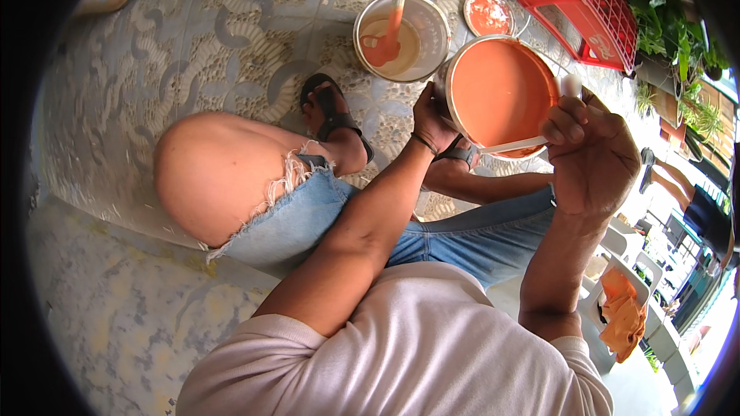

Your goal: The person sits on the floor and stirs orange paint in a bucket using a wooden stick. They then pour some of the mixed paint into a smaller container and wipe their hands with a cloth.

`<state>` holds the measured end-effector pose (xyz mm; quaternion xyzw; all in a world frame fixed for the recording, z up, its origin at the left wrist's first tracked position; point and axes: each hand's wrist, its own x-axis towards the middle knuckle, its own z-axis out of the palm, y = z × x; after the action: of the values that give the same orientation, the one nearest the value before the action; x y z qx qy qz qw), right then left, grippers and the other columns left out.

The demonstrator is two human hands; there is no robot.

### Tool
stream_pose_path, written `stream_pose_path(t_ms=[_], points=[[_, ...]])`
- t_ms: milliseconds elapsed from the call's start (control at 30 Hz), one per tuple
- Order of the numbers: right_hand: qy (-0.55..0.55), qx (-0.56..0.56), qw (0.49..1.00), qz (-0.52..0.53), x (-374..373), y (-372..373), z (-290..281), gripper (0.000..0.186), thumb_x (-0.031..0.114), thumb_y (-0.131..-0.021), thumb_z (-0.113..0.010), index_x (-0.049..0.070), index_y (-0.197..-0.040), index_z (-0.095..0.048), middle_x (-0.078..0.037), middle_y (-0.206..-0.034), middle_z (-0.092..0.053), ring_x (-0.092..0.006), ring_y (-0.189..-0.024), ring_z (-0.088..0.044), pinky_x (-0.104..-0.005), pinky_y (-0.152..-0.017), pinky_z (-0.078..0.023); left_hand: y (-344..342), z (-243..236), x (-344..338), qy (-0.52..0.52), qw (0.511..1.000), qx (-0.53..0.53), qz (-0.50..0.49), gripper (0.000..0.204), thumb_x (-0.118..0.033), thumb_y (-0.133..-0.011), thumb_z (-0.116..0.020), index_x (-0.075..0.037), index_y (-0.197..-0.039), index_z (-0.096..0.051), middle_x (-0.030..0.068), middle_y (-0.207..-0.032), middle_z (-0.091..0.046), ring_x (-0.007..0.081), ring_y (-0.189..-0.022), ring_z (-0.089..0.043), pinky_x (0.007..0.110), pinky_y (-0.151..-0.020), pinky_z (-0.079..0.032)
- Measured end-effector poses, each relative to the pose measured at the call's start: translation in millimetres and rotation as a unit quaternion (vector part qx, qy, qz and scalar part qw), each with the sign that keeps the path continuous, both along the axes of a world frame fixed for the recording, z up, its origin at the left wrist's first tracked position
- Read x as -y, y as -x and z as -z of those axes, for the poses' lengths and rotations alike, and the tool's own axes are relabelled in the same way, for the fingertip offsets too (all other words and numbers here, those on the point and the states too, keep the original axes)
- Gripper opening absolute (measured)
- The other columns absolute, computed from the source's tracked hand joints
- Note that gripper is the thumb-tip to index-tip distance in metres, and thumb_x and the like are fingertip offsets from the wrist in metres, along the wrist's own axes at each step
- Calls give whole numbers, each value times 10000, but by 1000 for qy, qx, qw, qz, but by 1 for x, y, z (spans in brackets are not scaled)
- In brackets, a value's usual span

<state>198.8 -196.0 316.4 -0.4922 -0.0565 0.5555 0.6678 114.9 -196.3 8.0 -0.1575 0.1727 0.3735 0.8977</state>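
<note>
A round metal can full of orange paint (499, 92) is held up over my knees. My left hand (432, 119) grips its left side. My right hand (590, 156) is closed around a white stick (512, 145) that lies along the can's near rim. On the patterned floor beyond it stands a second can (403, 37) with pale paint in it, and an orange-smeared stirring stick (395, 11) leans inside. I am seated, with my sandalled feet (333, 117) on the tiles.
An orange-coated can lid (488, 13) lies on the floor beside a red plastic crate (587, 1). Potted green plants (678, 46) stand at the right. White plastic chairs with an orange cloth (623, 310) are at the lower right. A low stone ledge (116, 293) runs under me.
</note>
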Motion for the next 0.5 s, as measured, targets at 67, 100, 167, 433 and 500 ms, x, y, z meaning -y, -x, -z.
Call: stream_pose_path(t_ms=[67, 100, 167, 433, 500], points=[[1, 8, 1000, -8, -6, 3, 2, 350, 63, -901, -544, -165, -1166, -548, -77, -869, -542, -140, -709, -498, -321, -703, -425, 0, -1, 1, 11, 1000, 8, -3, 630, -530, -1066, -333, -76, -1472, -496, 161, -1465, -564, 352, -1355, -536, 540, -1151, -411], [2, 12, 1000, -12, -10, 5, 3, 344, 61, -906, -544, -165, -1165, -550, -80, -877, -545, -141, -713, -501, -323, -707, -428, 1, -2, 2, 16, 1000, 13, -5, 630, -529, -1069, -329, -73, -1469, -498, 164, -1467, -561, 354, -1355, -534, 544, -1153, -409], [1, 8, 1000, -14, -17, 10, 3, 337, 58, -911, -547, -167, -1162, -551, -92, -890, -551, -148, -724, -507, -330, -716, -433, 2, -7, 2, 23, 1000, 5, -6, 579, -464, -1078, -356, -55, -1464, -495, 167, -1461, -558, 350, -1331, -555, 542, -1117, -453], [-14, 10, 998, -59, -41, 18, 13, 442, 52, -944, -534, -225, -1277, -441, -94, -940, -494, -165, -808, -445, -339, -777, -388, -9, 5, 14, 62, 996, 65, -25, 511, -398, -1072, -457, -54, -1447, -498, 134, -1439, -577, 317, -1307, -579, 506, -1082, -502], [-17, 2, 998, -57, -44, 18, 15, 433, 50, -942, -541, -223, -1265, -447, -95, -937, -495, -166, -808, -444, -342, -777, -389, -12, 8, 17, 61, 996, 55, -35, 512, -402, -1069, -475, -57, -1446, -498, 127, -1444, -574, 310, -1315, -573, 497, -1093, -495]])
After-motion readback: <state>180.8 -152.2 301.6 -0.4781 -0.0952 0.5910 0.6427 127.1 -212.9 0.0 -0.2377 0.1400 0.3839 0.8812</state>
